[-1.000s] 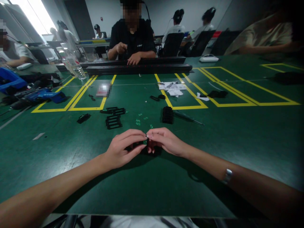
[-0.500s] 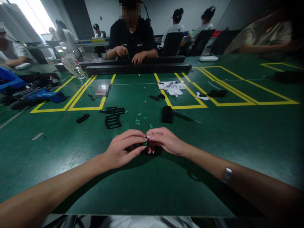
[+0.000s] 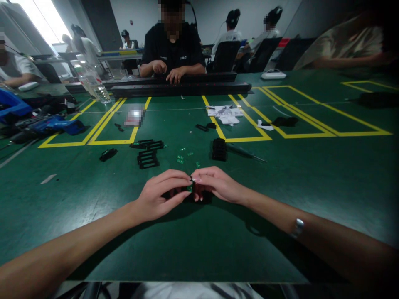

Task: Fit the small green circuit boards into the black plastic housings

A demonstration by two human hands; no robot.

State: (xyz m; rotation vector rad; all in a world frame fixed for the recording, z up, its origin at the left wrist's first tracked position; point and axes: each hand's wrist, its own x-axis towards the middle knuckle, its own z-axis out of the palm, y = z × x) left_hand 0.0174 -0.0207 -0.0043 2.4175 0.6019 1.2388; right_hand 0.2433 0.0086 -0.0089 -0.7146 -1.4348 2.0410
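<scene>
Hands together, fingertips meeting at a small dark part (image 3: 192,186) with a green piece (image 3: 189,189) showing in it. Left hand (image 3: 157,194) pinches it between thumb and fingers, right hand (image 3: 222,185) grips at its upper end; exact contact there is partly hidden. Step in hand looks like fine two-handed fingertip work on that part, held low over the counter (image 3: 187,257); can't tell whether the green piece is fully seated. Any move from this pose calls for small, steady finger motion, both pinches kept light and the part level. Edges: near edge of the counter runs below the forearms, well apart from the fingers. Loose green bits (image 3: 180,159) lie just beyond the fingertips, easy to brush. Black slotted frames (image 3: 148,159) sit beyond the left hand, a black stack (image 3: 219,149) beyond the right, with a screwdriver (image 3: 246,152) beside it, tip pointing off to the right. Another black piece (image 3: 108,155) lies farther left. Most room is back toward the near edge, between the forearms; forward travel is tighter because of the bits.
</scene>
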